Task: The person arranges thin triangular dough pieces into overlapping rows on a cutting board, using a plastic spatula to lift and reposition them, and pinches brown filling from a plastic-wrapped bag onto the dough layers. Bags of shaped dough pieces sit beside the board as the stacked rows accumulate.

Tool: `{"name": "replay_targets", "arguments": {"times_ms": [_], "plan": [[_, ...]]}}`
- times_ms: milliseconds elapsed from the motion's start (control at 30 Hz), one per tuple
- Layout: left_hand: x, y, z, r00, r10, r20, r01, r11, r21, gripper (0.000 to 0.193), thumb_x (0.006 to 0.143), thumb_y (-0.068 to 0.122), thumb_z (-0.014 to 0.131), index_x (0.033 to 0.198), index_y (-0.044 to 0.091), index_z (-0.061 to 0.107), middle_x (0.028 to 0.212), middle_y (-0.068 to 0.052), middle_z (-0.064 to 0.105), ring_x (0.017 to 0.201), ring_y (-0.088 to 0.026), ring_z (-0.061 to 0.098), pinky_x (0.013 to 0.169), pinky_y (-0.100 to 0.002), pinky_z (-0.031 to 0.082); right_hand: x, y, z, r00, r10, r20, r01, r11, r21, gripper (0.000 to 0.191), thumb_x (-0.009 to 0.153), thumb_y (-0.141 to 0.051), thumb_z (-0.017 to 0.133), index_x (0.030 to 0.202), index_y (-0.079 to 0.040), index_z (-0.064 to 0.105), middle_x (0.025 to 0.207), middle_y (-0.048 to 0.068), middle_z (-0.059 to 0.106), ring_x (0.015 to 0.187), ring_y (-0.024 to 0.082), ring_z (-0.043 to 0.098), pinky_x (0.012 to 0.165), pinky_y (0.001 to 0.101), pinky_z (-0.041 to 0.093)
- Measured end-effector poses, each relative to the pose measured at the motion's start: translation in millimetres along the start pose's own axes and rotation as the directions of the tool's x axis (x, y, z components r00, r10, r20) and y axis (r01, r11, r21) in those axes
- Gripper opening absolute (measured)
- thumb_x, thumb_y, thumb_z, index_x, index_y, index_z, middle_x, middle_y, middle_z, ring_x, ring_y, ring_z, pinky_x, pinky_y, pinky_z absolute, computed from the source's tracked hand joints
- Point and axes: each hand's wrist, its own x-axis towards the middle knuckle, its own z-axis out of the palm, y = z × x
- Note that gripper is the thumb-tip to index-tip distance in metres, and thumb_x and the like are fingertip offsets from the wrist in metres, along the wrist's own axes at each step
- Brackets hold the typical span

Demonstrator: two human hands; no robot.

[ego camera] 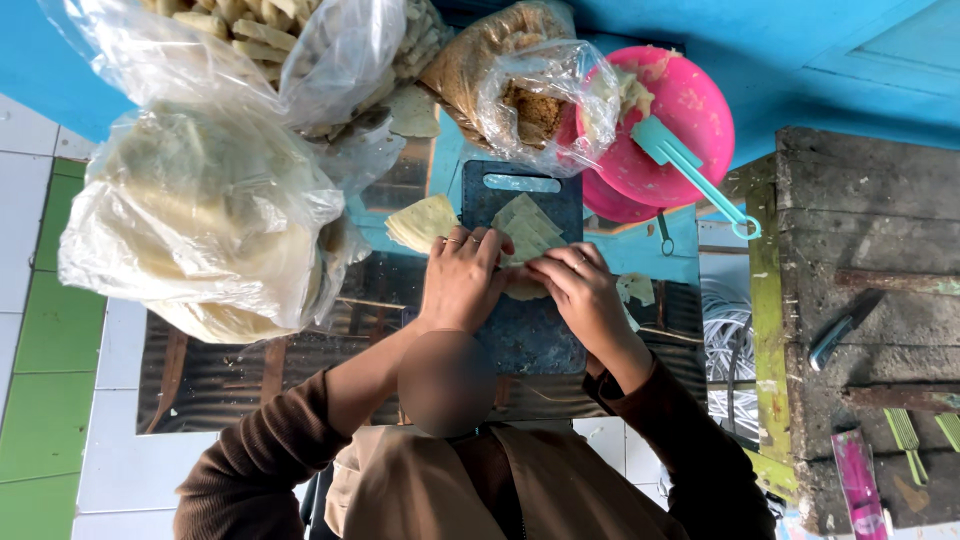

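Left hand (pixel 462 282) lies palm down at the left edge of the dark cutting board (pixel 528 340), fingers close together and curled, tips pressing on a small pale piece of dough wrapper (pixel 524 288). Two rings show on the fingers. Right hand (pixel 583 292) comes in from the right, fingers bent and bunched, tips meeting the left hand's on the same piece. Both pinch or fold it; the exact grip is hidden under the knuckles.

The piece sits mid-board, just below a fanned stack of pale square wrappers (pixel 527 228) lying on the board's upper half. A second pile of wrappers (pixel 422 220) rests just off the board's left edge.

Hard to read: whether any filling is inside the pinched piece. A blurred patch covers the lower board and part of the left forearm. A small pale scrap (pixel 636 288) lies right of the board.

Surroundings: a pink bowl (pixel 672 125) with a teal spatula (pixel 690 170) leaning on it, above right. A clear bag of brown crumbly filling (pixel 520 85) is just beside the bowl. Large clear bags of pale flat rounds (pixel 200 215) lie at left. The work surface is reflective metal sheet (pixel 250 375) over white and green floor tiles (pixel 40 380). A blue wall (pixel 820 60) is at top, a weathered wooden bench (pixel 870 210) at right.
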Motion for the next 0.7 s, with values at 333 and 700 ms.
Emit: {"name": "replay_targets", "arguments": {"times_ms": [333,700], "plan": [[-3.2,-0.8,-1.9,0.996,-0.011,0.093,0.000,0.993,0.116,0.045,0.080,0.043,0.078,0.099,0.008,0.057,0.097,-0.009,0.065,0.098,-0.031,0.062,0.085,-0.047,0.046,-3.4,4.6,-1.8,0.997,0.001,0.079,0.015,0.980,-0.196,0.050,0.083,0.006,0.069,0.131,-0.009,0.072,0.112,0.008,0.064,0.101,0.030,0.056,0.091,0.0401,0.050],[-8.6,-4.1,20.6,0.994,0.106,0.014,-0.106,0.994,0.039,0.031,0.088,0.037,0.071,0.093,0.009,0.061,0.094,-0.010,0.068,0.094,-0.031,0.066,0.082,-0.045,0.051,109.1,3.8,-41.0,0.906,0.316,0.281,-0.420,0.599,0.681,0.018,0.103,-0.010,0.065,0.120,-0.004,0.064,0.098,0.000,0.066,0.080,0.004,0.056,0.065,0.0190,0.042]]}}
